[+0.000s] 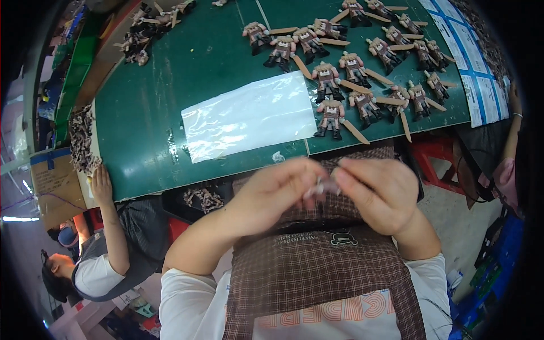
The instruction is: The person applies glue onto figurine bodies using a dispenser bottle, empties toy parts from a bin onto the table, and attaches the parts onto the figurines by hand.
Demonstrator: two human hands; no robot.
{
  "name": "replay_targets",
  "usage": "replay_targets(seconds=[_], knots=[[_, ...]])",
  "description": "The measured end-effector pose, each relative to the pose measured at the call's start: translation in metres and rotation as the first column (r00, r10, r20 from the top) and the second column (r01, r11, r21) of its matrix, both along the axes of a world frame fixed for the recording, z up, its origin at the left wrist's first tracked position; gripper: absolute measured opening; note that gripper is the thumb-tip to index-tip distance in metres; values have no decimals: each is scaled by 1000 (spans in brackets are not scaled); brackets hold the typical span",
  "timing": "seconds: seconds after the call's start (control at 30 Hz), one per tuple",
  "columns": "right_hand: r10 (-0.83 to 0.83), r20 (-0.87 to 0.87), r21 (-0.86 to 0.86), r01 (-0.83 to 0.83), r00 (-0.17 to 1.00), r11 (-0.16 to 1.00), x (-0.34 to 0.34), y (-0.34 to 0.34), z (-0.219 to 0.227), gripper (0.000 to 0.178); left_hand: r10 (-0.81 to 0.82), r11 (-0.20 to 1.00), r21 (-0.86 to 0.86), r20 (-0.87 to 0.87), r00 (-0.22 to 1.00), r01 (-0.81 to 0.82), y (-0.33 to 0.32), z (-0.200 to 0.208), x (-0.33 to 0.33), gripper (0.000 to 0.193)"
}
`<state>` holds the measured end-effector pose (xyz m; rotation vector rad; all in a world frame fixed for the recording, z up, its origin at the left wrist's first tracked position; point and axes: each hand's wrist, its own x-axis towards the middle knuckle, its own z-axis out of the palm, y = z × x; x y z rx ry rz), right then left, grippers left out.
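Note:
Above my checked apron, near the table's front edge, my left hand [272,192] and my right hand [381,190] meet with fingertips pinched. Between them is a small pale pinkish piece [324,187], smeared by motion; its exact kind does not show. It looks gripped by both hands. Beyond them, on the green table [147,136], lies a white plastic sheet [249,119] with a glossy surface. To its right are several small toy figures [331,118] in brown and black, many with a flat tan blade-like piece [356,132] at the side.
A pile of dark figure parts [139,42] lies at the far left. More parts fill a dark tray [204,198] below the table edge. A co-worker's hand [101,184] rests by a cardboard box [50,184]. A red stool [433,161] stands at the right.

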<state>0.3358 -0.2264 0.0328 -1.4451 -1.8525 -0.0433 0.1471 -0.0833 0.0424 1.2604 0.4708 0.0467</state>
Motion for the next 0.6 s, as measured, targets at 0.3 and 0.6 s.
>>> replay_targets(seconds=[0.3,0.6], knots=[[-305,-444,-160,260,843,952,-14,10,2,27,156,-182,978,136,978,-107,166,-33,64,48],[-246,-448,-221,160,859,962,-24,34,5,21,419,676,639,76,905,-366,162,40,18,49]])
